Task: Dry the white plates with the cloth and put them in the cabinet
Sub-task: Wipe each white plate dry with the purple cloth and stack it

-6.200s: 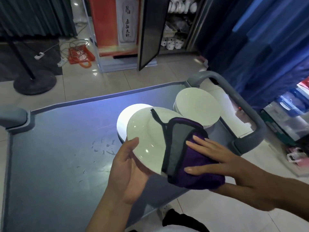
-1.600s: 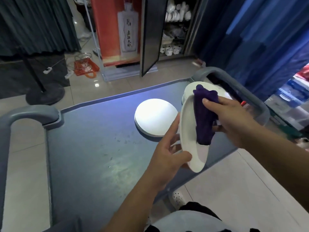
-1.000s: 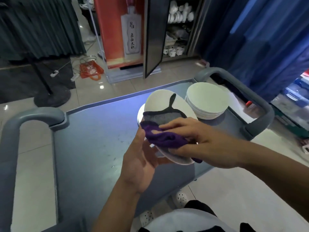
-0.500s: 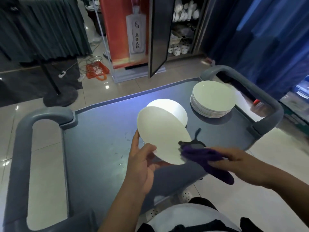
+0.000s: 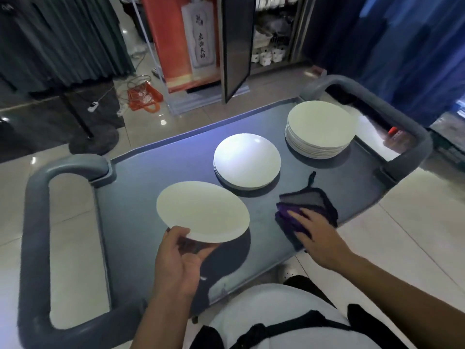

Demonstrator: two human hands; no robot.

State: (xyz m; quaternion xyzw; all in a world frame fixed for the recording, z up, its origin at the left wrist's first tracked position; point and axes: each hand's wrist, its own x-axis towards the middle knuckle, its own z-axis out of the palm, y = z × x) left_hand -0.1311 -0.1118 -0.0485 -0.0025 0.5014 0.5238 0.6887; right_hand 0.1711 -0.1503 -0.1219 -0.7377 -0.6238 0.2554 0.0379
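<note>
Grey cart top (image 5: 156, 238) with a raised lip all round and looped handles at both ends: one handle (image 5: 37, 222) far to the left of the low stack, the other handle (image 5: 402, 137) past the tall stack to its right.

Low stack of white plates (image 5: 247, 161) near the middle of the top. Just right of it and further back, a taller stack of plates (image 5: 320, 128), close to the right-end handle. Bare cart surface left of the low stack and in front of it.

Single white plate (image 5: 202, 211) held above the cart, in front and left of the low stack, face up and tilted a little, long axis running left-back to right-front. Left hand (image 5: 180, 258) gripping its near rim, thumb on top, fingers curled beneath.

Purple and grey cloth (image 5: 305, 206) folded flat on the top, in front and right of the low stack, near the cart's front edge (black loop pointing away). Right hand (image 5: 315, 235) resting on it, fingers straight.

Beyond the low stack, across pale tiled floor (image 5: 402, 235), a cabinet (image 5: 274, 34) with its dark door (image 5: 235, 46) swung open, white crockery on the shelves. Blue curtain (image 5: 402, 46) right of the cabinet.
</note>
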